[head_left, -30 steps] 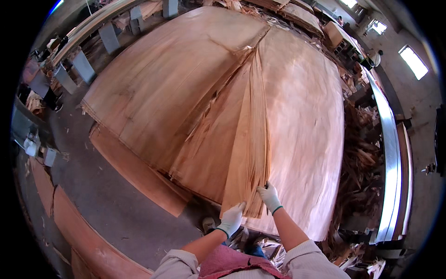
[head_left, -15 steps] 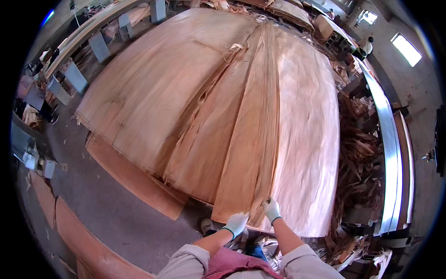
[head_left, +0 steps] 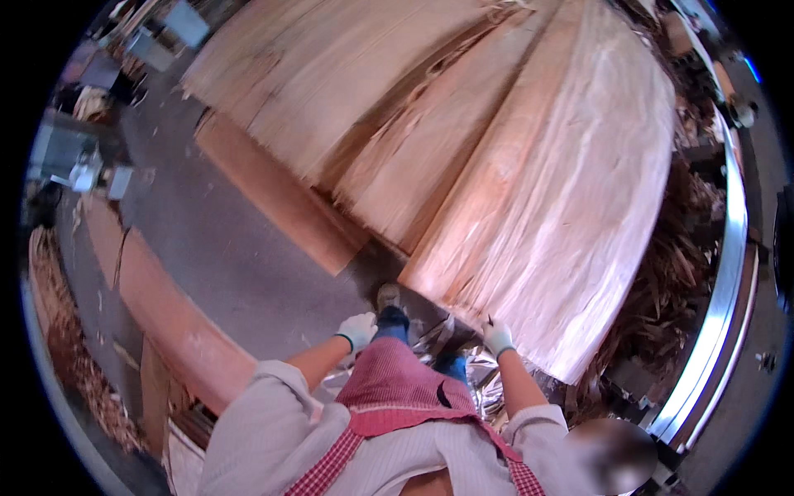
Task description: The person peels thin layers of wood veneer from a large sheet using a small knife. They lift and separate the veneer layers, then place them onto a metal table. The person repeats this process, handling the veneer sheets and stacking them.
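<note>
My left hand (head_left: 358, 331), in a white glove with a green cuff, hangs above my left leg, apart from the wood. Its fingers look curled in, and nothing shows in them. My right hand (head_left: 497, 335), gloved the same way, is at the near edge of a pale veneer sheet (head_left: 579, 207). Its fingers close round a small dark object (head_left: 490, 320), too small to name. Left of the pale sheet lies a browner veneer strip (head_left: 471, 215) with a rounded near corner. Further left, wide veneer sheets (head_left: 314, 107) overlap with dark, ragged gaps between them.
A loose brown panel (head_left: 273, 190) juts from under the stack on the left. Long boards (head_left: 169, 306) lie on the grey floor (head_left: 215, 248). Torn veneer scraps (head_left: 678, 240) pile up beside a shiny metal rail (head_left: 728, 273) on the right.
My left hand has left the veneer's near edge and moved left. My right hand stays by the edge. The view tilts down, and the layered narrow strips along the seam no longer show.
</note>
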